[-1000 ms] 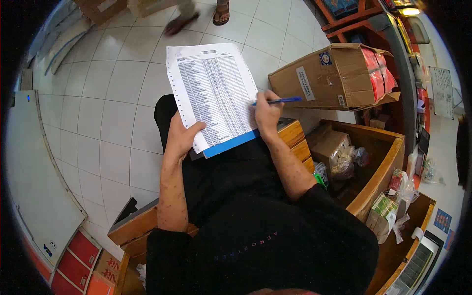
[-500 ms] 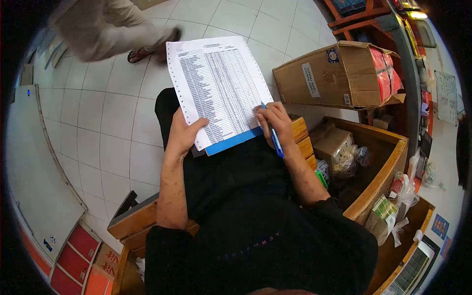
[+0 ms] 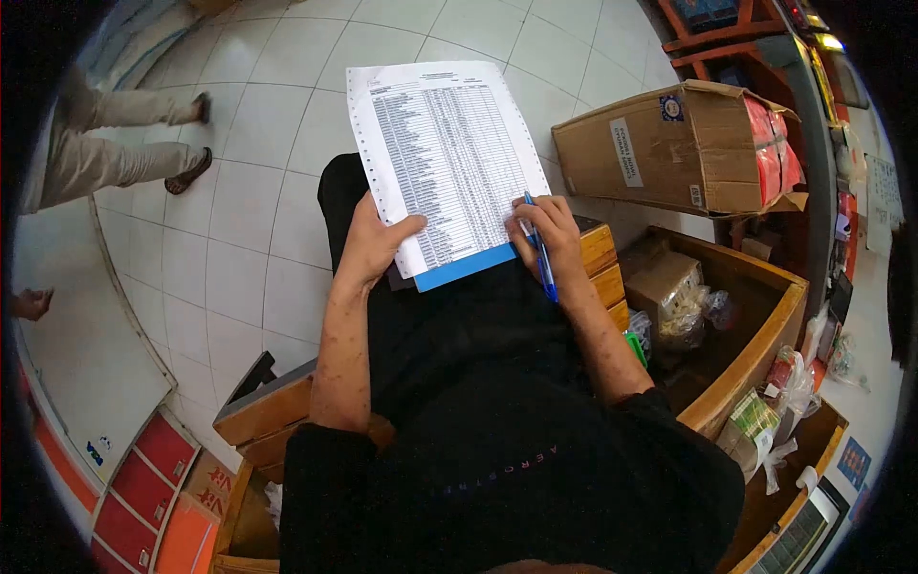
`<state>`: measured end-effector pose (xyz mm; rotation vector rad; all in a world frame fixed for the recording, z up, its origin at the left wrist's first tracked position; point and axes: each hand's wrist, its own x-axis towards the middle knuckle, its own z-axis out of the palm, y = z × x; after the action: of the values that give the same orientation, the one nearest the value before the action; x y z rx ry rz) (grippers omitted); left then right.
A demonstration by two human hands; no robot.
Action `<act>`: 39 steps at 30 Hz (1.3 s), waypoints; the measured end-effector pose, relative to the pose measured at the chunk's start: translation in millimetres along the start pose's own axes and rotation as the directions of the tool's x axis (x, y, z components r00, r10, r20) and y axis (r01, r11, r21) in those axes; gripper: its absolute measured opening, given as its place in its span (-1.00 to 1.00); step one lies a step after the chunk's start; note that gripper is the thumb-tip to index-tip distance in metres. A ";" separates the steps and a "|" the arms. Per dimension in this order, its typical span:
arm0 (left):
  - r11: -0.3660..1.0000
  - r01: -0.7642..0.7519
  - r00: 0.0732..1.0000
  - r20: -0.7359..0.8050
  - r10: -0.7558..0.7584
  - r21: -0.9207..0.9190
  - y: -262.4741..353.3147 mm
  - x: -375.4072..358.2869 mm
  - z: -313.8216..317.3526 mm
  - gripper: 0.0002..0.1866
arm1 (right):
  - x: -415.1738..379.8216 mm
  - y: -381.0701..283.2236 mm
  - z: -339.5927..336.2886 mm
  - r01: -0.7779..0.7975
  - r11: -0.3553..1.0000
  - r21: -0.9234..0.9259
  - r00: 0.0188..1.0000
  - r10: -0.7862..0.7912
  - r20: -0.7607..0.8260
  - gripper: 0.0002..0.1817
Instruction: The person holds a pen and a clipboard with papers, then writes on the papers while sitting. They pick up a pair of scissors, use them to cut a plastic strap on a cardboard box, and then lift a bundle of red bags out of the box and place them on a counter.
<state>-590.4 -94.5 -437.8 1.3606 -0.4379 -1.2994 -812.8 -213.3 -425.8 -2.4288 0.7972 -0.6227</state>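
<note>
Two bare hands are busy with one printed sheet (image 3: 449, 153), which lies on one blue board (image 3: 469, 268) over the black lap (image 3: 459, 349). Of this board only one strip is visible, along its lower edge, below the bottom of the sheet. The left hand (image 3: 375, 239) has its grip closed around the left edge of the sheet, near the lower left corner: one thumb lies on top, and the fingers are hidden beneath, so I cannot tell if they hold the board also. The right hand (image 3: 555, 234), near the lower right corner of the board, is grasping one blue pen (image 3: 543, 256); one end of it is over the sheet, the other points toward the wrist.

On the right side stands one large cardboard box (image 3: 650, 148) with one white label (image 3: 626, 153) and red wrapping (image 3: 770, 153) at its end. Just below it, one open wooden drawer (image 3: 751, 359) contains one small carton (image 3: 660, 277) and clear plastic (image 3: 684, 320). On the left, two legs (image 3: 124, 165) of another person are on the tiled floor (image 3: 239, 210), and further down are three red doors (image 3: 142, 493)
</note>
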 end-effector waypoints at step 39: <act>0.996 -0.075 0.983 0.162 0.083 -0.056 -45.0 18.3 -18.5 -0.33 | -7.1 13.8 13.1 0.041 0.998 0.045 0.996 -0.037 -0.085 -0.85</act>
<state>-587.4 -88.8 -489.4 1.1880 -0.5628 -1.3531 -816.3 -214.3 -445.8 -2.3941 0.7612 -0.7554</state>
